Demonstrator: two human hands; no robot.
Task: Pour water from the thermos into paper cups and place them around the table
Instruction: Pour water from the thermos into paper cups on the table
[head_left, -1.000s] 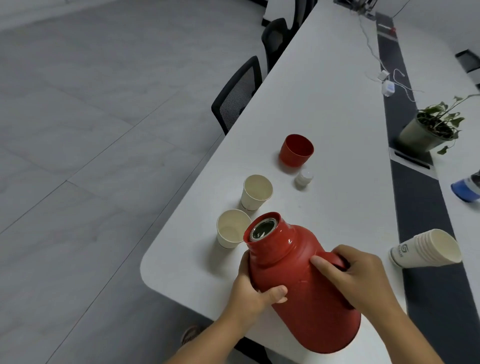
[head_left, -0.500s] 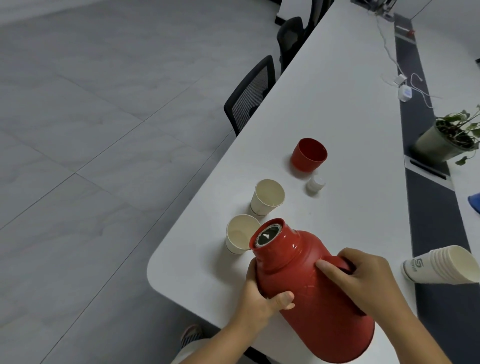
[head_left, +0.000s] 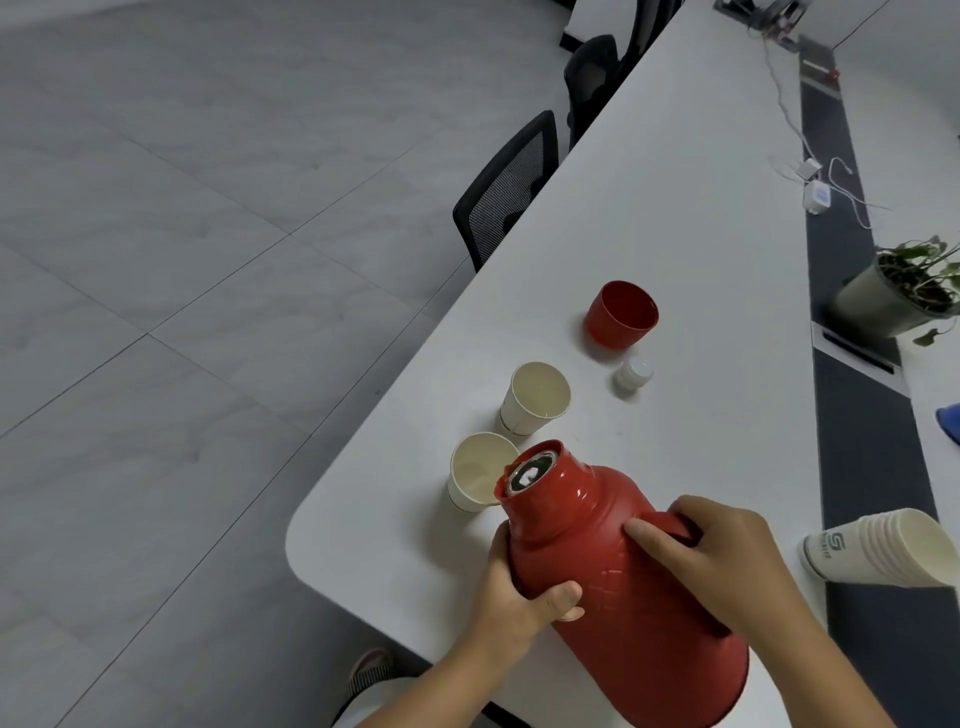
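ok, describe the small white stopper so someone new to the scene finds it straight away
Start at the rounded near corner of the long white table, where two hands tilt a red thermos. Past the two upright paper cups stands a red cap, open end up. The white stopper sits just in front of it: the smallest item there, squat and solid, not an open cup.

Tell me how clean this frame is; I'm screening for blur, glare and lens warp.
Head view: wide-angle warp bends the table edge; soft even light, faint shadows; small glare on the thermos shoulder; left hand and right hand sharp; potted plant slightly soft.
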